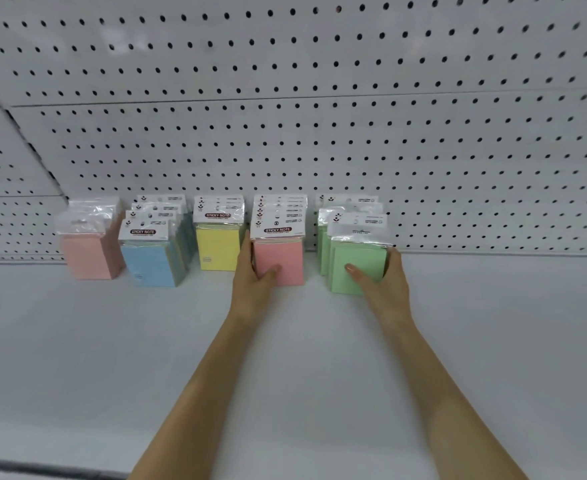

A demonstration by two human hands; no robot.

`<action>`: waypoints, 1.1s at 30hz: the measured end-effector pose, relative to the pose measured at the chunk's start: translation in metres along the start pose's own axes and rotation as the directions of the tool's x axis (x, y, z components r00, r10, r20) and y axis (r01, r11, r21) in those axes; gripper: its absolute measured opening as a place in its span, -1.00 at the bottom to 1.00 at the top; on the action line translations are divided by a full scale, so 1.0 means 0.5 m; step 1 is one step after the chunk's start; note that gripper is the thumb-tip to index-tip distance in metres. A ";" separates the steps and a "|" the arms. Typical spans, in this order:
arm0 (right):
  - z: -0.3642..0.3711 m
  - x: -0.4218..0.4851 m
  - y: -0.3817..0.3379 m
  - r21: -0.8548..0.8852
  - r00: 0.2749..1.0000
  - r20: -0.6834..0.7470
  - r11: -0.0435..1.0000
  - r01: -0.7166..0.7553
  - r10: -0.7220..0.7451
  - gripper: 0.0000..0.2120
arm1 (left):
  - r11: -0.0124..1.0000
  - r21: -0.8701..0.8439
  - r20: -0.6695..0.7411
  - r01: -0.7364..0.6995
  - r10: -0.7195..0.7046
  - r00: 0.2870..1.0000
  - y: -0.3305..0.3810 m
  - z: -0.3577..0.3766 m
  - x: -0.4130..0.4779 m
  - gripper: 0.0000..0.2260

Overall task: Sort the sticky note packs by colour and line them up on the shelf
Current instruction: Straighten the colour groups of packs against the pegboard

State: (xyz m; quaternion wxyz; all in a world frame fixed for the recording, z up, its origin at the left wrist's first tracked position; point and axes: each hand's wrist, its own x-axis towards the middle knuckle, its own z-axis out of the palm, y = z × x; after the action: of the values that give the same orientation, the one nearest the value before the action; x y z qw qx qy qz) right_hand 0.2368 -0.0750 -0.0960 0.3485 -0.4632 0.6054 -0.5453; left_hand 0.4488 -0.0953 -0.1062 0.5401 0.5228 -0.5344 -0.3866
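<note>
Hands are working at 2 neighbouring rows on a white shelf (146,341). Left hand (254,282) is clasping the front pink pack (283,263), thumb on its face and fingers along its left side, seemingly squaring it up. Right hand (384,284) is gripping the front green pack (354,268), likely pushing it back into its row. Yellow (217,249), blue (151,263) and another pink row (86,258) are standing upright further left, backing onto a pegboard wall (320,133).

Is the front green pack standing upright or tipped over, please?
Upright: the front green pack stands on its bottom edge, header card on top, right hand steadying it.
</note>
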 end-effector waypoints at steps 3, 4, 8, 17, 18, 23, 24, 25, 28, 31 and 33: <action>0.001 0.001 0.001 -0.007 1.000 0.001 1.000 0.007 -0.007 -0.43 | 1.000 0.012 0.009 0.013 -0.013 1.000 0.003 0.001 0.004 -0.23; 0.001 0.001 0.001 -0.009 1.000 0.001 1.000 0.012 -0.012 -0.44 | 1.000 0.021 0.011 0.021 -0.022 1.000 0.004 0.000 0.004 -0.21; 0.002 0.001 0.001 -0.008 1.000 0.006 1.000 0.023 -0.023 -0.50 | 0.997 0.065 0.006 0.036 -0.037 0.999 0.008 -0.003 0.004 -0.18; 0.004 0.005 0.006 -0.008 1.000 0.003 1.000 0.018 -0.017 -0.49 | 0.996 0.044 0.048 -0.076 0.074 0.996 0.018 -0.023 0.012 -0.17; 0.004 0.005 0.005 -0.005 1.000 0.007 1.000 0.018 -0.018 -0.50 | 0.995 0.043 0.050 -0.090 0.088 0.995 0.016 -0.023 0.012 -0.17; 0.004 0.005 0.007 -0.015 0.999 0.018 1.000 0.027 -0.026 -0.48 | 0.990 0.036 0.048 -0.135 0.134 0.990 0.007 -0.024 0.017 -0.15; 0.003 0.006 0.007 -0.016 0.999 0.020 1.000 0.027 -0.026 -0.48 | 0.990 0.040 0.043 -0.139 0.137 0.990 0.006 -0.024 0.017 -0.14; 0.003 0.006 0.007 -0.017 0.999 0.023 1.000 0.026 -0.025 -0.47 | 0.989 0.048 0.031 -0.137 0.136 0.990 0.005 -0.023 0.015 -0.14; 0.000 0.004 0.005 -0.006 0.999 0.029 1.000 0.022 -0.022 -0.48 | 0.988 0.096 -0.046 -0.118 0.123 0.991 0.007 -0.017 0.000 -0.22; -0.001 0.004 0.003 0.012 0.999 0.046 1.000 0.022 -0.023 -0.48 | 0.972 0.200 -0.267 -0.124 0.176 0.947 0.022 -0.013 -0.030 -0.51; -0.003 0.006 0.004 0.031 0.997 0.071 0.999 0.021 -0.023 -0.49 | 0.950 0.266 -0.403 -0.161 0.262 0.877 0.039 -0.005 -0.061 -0.71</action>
State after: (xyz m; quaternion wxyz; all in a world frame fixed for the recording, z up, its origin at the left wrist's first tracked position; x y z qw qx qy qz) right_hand 0.2341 -0.0773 -0.0974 0.3708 -0.4836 0.5793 -0.5413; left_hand 0.4446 -0.0623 -0.0920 0.6218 0.5911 -0.4954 -0.1361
